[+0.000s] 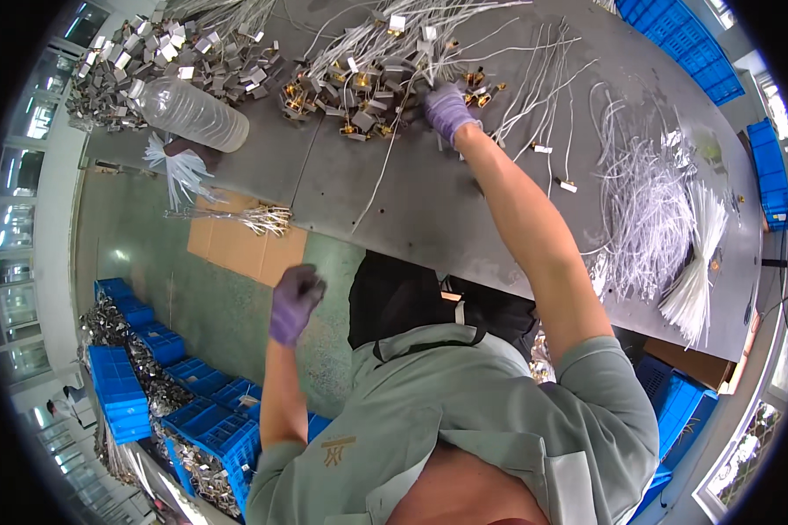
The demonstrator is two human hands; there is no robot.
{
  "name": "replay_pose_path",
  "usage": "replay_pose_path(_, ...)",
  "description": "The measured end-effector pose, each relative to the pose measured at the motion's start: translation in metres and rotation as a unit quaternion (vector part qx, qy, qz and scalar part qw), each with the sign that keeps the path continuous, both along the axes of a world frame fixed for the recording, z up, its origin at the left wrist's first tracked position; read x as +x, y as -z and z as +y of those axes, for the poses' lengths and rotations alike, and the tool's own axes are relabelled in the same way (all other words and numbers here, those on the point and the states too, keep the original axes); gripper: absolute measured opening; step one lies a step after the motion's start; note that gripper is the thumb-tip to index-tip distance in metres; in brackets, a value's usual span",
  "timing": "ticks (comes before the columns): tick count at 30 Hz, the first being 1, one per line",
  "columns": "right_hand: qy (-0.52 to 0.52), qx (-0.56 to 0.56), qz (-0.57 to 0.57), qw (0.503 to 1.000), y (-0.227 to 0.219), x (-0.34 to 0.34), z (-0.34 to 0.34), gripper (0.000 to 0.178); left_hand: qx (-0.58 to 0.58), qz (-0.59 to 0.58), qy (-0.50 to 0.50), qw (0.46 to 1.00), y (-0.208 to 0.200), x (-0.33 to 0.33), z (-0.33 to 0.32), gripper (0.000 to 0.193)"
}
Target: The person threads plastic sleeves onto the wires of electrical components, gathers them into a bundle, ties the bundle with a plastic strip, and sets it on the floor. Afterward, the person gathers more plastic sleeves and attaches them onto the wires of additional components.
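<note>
My right hand (447,111), in a purple glove, reaches across the table to a pile of small metal and brass-coloured parts (359,101) with white wires. Its fingers are closed at the pile's right edge, among the wires (429,52); what they grip is hidden. One long wire (382,171) trails from the pile toward the table's near edge. My left hand (297,304), gloved in purple with dark fingertips, hangs off the table's near edge over the floor. Its fingers are curled in, slightly blurred, with nothing seen in them.
A clear plastic bottle (193,114) lies beside a heap of metal pieces (166,57) at the far left. Separate wired parts (543,149) lie right of my hand, then a tangle of white strands (648,219) and a white bundle (699,262). Blue crates (118,394) stand on the floor.
</note>
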State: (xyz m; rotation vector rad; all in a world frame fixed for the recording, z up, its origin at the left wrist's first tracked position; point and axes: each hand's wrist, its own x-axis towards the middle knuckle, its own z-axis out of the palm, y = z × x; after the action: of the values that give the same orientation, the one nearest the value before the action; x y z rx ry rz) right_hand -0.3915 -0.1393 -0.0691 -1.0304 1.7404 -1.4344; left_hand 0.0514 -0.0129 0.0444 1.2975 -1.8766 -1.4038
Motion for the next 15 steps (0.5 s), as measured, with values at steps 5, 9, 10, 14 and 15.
replay_pose_path(5, 0.112, 0.004, -0.262, 0.958, -0.131, 0.077, 0.097, 0.018, 0.209, 0.010, -0.075, 0.975, 0.059, 0.136, 0.074, 0.015)
replay_pose_path(9, 0.114, 0.009, -0.309, 0.944, -0.104, 0.085, 0.129, 0.024, 0.211, 0.081, -0.053, 0.973, 0.073, 0.148, 0.100, 0.029)
replay_pose_path(10, 0.105, 0.006, -0.340, 0.935, -0.099, 0.091, 0.132, 0.024, 0.214, 0.081, -0.050, 0.972, 0.070, 0.144, 0.101, 0.029)
replay_pose_path(14, 0.016, -0.041, -0.433, 0.900, -0.108, 0.095, 0.137, 0.027, 0.224, 0.033, -0.031, 0.974, 0.070, 0.123, 0.091, 0.026)
replay_pose_path(15, 0.033, -0.050, -0.404, 0.913, -0.114, 0.094, 0.137, 0.026, 0.217, -0.008, -0.034, 0.976, 0.071, 0.121, 0.089, 0.026)
